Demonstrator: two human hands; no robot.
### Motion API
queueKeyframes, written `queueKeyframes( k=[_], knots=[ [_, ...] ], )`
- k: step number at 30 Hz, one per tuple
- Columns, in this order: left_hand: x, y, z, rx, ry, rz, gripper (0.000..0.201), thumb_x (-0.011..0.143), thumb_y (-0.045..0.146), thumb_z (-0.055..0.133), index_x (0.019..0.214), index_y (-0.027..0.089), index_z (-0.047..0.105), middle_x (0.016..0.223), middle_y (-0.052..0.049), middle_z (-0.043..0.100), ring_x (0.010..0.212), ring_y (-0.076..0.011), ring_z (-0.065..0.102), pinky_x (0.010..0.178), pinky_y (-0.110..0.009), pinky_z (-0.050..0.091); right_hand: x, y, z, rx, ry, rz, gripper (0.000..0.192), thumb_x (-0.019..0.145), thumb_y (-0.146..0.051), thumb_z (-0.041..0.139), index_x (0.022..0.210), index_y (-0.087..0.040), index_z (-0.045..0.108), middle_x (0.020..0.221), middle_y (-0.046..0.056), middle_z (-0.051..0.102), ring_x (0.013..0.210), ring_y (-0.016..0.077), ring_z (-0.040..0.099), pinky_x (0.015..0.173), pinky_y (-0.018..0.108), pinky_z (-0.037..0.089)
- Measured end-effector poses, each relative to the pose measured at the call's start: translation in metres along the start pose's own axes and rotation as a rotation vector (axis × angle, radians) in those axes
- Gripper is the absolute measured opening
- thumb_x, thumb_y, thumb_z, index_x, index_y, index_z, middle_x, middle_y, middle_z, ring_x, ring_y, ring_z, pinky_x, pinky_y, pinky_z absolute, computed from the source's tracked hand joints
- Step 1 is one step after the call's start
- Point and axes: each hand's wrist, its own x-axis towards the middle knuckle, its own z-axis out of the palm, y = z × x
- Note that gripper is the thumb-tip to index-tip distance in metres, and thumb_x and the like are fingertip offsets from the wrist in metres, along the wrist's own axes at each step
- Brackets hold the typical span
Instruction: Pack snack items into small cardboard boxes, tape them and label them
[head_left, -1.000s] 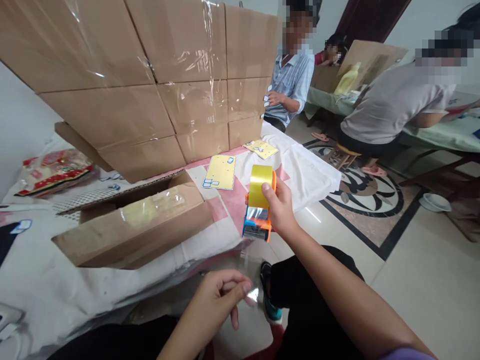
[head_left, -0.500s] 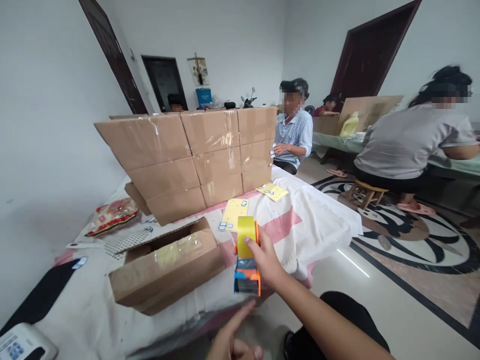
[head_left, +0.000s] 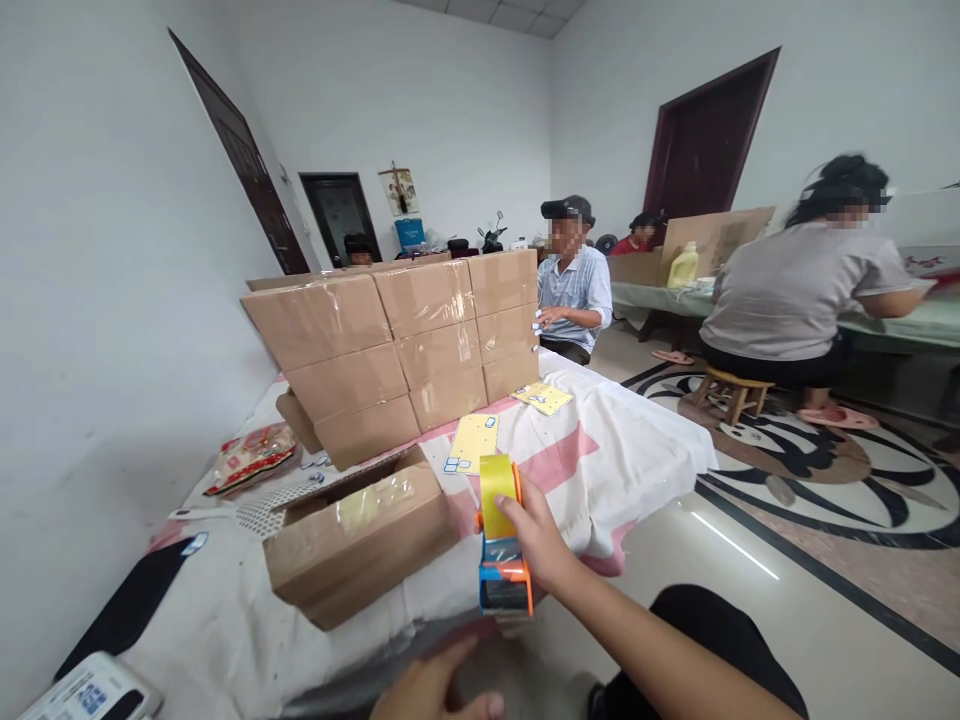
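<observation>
My right hand (head_left: 541, 535) is wrapped round a tape dispenser (head_left: 505, 587) with orange and blue parts, loaded with a yellow roll of tape (head_left: 498, 490). It is held above the near edge of the table. My left hand (head_left: 431, 688) is low at the bottom of the view, fingers apart and holding nothing, below the dispenser. Left of the dispenser lies a cardboard box (head_left: 360, 545) with clear tape along its side and an opening at the top. Two yellow printed cards (head_left: 474, 446) lie on the cloth beyond the dispenser.
Stacked taped cartons (head_left: 390, 350) form a wall across the table (head_left: 645, 430). A red snack bag (head_left: 251, 458), a white perforated piece (head_left: 266, 514) and a white device (head_left: 97, 690) lie left. One person (head_left: 574, 285) sits beyond; another (head_left: 810, 270) sits right on a stool.
The view has tilted up and shifted a little. My left hand has moved left and down, away from the dispenser, its index finger no longer pointing at it. The right hand still grips the dispenser.
</observation>
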Motion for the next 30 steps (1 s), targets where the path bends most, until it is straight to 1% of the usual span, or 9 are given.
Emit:
queueKeyframes(
  k=[3,4,6,8,10,15,20,24,30],
  knots=[
    [0.003,0.010,0.008,-0.290,0.205,0.143,0.101,0.065,0.076,0.072,0.150,0.026,0.048,0.145,-0.017,0.058,0.123,-0.0379,0.062,0.107,-0.046,0.047,-0.008,-0.001,0.004,-0.014,-0.020,-0.009,0.028,0.087,-0.039,0.060,0.111,-0.023,0.062,0.095,0.004,0.070,0.087,0.0234,0.068,0.073,0.034,0.055],
    [0.005,0.015,0.013,-0.415,0.254,0.187,0.110,0.064,0.078,0.072,0.153,0.023,0.042,0.148,-0.019,0.053,0.127,-0.0377,0.059,0.107,-0.045,0.047,-0.011,0.000,0.005,-0.029,-0.020,-0.025,0.028,0.087,-0.038,0.061,0.111,-0.023,0.063,0.096,0.004,0.069,0.090,0.0237,0.068,0.074,0.033,0.055],
    [0.010,0.023,0.025,-0.607,0.298,0.231,0.119,0.062,0.080,0.073,0.157,0.019,0.033,0.146,-0.022,0.054,0.127,-0.0372,0.060,0.105,-0.044,0.050,-0.015,0.002,0.007,-0.043,-0.025,-0.052,0.027,0.088,-0.037,0.061,0.111,-0.023,0.063,0.096,0.005,0.069,0.095,0.0246,0.068,0.077,0.034,0.055],
    [0.013,0.029,0.034,-0.686,0.330,0.211,0.116,0.063,0.077,0.074,0.154,0.016,0.036,0.138,-0.023,0.061,0.122,-0.0361,0.063,0.104,-0.043,0.051,-0.019,0.005,0.008,-0.028,-0.042,-0.044,0.027,0.089,-0.037,0.060,0.112,-0.024,0.062,0.091,0.004,0.069,0.094,0.0255,0.068,0.074,0.035,0.055],
    [0.016,0.032,0.038,-0.697,0.386,0.170,0.103,0.065,0.072,0.077,0.146,0.015,0.046,0.130,-0.022,0.066,0.118,-0.0348,0.066,0.104,-0.043,0.051,-0.021,0.007,0.008,-0.016,-0.049,-0.022,0.028,0.089,-0.038,0.059,0.113,-0.025,0.061,0.084,0.004,0.069,0.092,0.0263,0.069,0.071,0.035,0.055],
    [0.015,0.037,0.036,-0.718,0.437,0.198,0.082,0.065,0.065,0.081,0.129,0.019,0.061,0.118,-0.017,0.073,0.111,-0.0330,0.069,0.099,-0.040,0.054,-0.022,-0.001,0.012,0.060,-0.006,0.013,0.021,0.087,-0.041,0.060,0.102,-0.025,0.060,0.085,0.003,0.069,0.081,0.0243,0.070,0.067,0.035,0.054],
    [0.009,0.044,0.032,-0.679,0.411,0.209,0.082,0.065,0.063,0.082,0.131,0.020,0.062,0.115,-0.015,0.075,0.107,-0.0325,0.071,0.096,-0.039,0.056,-0.017,-0.010,0.016,0.180,0.049,0.123,0.027,0.082,-0.042,0.061,0.099,-0.023,0.054,0.074,0.000,0.067,0.062,0.0206,0.067,0.060,0.033,0.052],
    [0.006,0.045,0.031,-0.653,0.441,0.237,0.082,0.066,0.064,0.081,0.132,0.018,0.062,0.117,-0.015,0.074,0.106,-0.0317,0.071,0.093,-0.039,0.058,-0.015,-0.013,0.018,0.233,0.063,0.237,0.035,0.078,-0.046,0.061,0.101,-0.023,0.048,0.067,-0.001,0.065,0.060,0.0217,0.067,0.052,0.030,0.049],
    [0.006,0.044,0.034,-0.635,0.518,0.260,0.076,0.068,0.063,0.080,0.125,0.014,0.067,0.103,-0.014,0.078,0.093,-0.0292,0.075,0.086,-0.038,0.061,-0.015,-0.013,0.021,0.203,0.122,0.311,0.036,0.075,-0.045,0.055,0.101,-0.022,0.046,0.064,-0.002,0.064,0.055,0.0206,0.065,0.051,0.030,0.049]
  ],
)
